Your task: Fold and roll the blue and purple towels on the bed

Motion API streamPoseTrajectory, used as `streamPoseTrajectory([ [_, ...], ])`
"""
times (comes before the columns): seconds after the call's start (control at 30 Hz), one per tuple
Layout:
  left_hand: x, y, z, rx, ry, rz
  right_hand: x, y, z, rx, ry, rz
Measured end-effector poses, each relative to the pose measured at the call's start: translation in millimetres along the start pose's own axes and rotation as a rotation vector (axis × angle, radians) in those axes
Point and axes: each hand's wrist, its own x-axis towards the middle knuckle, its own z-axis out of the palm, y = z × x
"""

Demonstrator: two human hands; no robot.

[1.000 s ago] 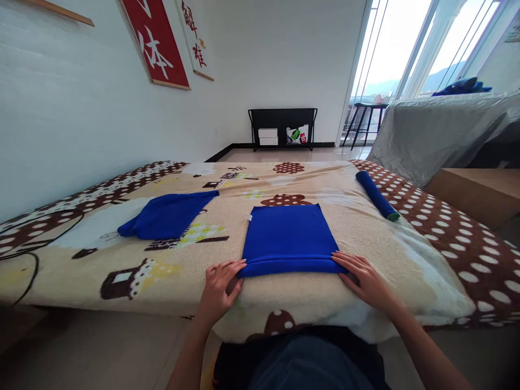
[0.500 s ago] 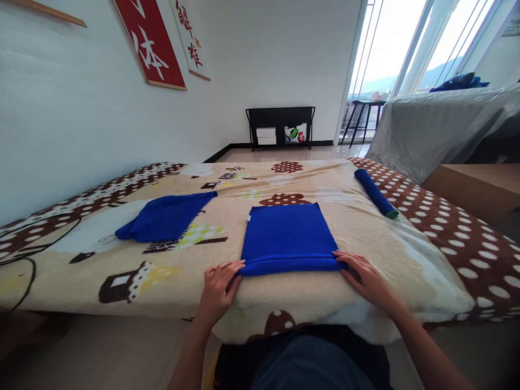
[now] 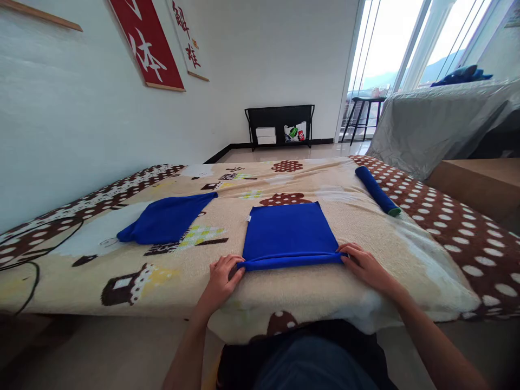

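Note:
A blue cloth [image 3: 288,230] with a small white tag at its left edge lies flat before me, its near edge turned up into a narrow roll. My left hand [image 3: 224,276] pinches the left end of that roll between thumb and fingers. At the opposite end, my right hand [image 3: 363,266] grips the roll the same way. Off to the left lies a second blue cloth [image 3: 168,219], loosely spread with a pointed corner. A rolled dark blue cloth [image 3: 377,190] with a green end rests at the right, apart from my hands.
The patterned blanket [image 3: 276,292] covers the bed under the cloths. A thin black cord [image 3: 36,279] loops at the far left. Beyond the bed stand a black shelf [image 3: 280,119] and a stool [image 3: 365,111]. A cardboard box [image 3: 475,184] is at the right.
The near edge of the cloth has been lifted and turned slightly away from me, and the roll looks narrower. Both hands have moved a little forward with it.

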Motion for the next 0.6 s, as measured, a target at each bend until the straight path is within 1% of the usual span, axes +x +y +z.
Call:
streamPoseTrajectory([
  [0.07, 9.9, 3.0, 4.4, -0.002, -0.001, -0.057, 9.0, 0.5, 4.9, -0.107, 0.032, 0.010],
  [0.13, 17.5, 7.3, 11.6, 0.033, 0.042, -0.137, 16.6, 1.5, 12.3, -0.215, 0.081, 0.050],
  [0.2, 21.5, 12.8, 18.6, 0.098, 0.127, -0.204, 21.1, 1.3, 19.6, -0.285, 0.139, 0.102],
  [0.27, 22.6, 20.2, 23.3, 0.176, 0.234, -0.251, 21.9, -2.5, 25.1, -0.354, 0.230, 0.159],
  [0.33, 23.4, 30.7, 25.8, 0.249, 0.342, -0.279, 20.7, -12.0, 29.7, -0.451, 0.357, 0.190],
  [0.37, 24.6, 37.4, 27.0, 0.274, 0.381, -0.271, 20.2, -19.1, 32.5, -0.490, 0.401, 0.178],
  [0.4, 26.7, 45.2, 28.7, 0.285, 0.400, -0.238, 20.4, -27.8, 35.8, -0.510, 0.413, 0.139],
  [0.43, 29.6, 53.8, 31.4, 0.281, 0.392, -0.177, 21.5, -37.5, 39.9, -0.504, 0.387, 0.077],
  [0.47, 33.2, 62.9, 35.2, 0.260, 0.351, -0.088, 23.6, -47.7, 44.6, -0.469, 0.327, 0.002],
  [0.53, 41.1, 80.8, 45.5, 0.190, 0.209, 0.114, 30.0, -66.8, 54.4, -0.374, 0.183, -0.128],
  [0.57, 44.5, 88.2, 51.1, 0.156, 0.136, 0.192, 33.5, -73.9, 58.4, -0.334, 0.128, -0.163],
  [0.6, 46.9, 93.6, 55.9, 0.130, 0.077, 0.240, 36.3, -78.4, 61.1, -0.308, 0.088, -0.177],
])
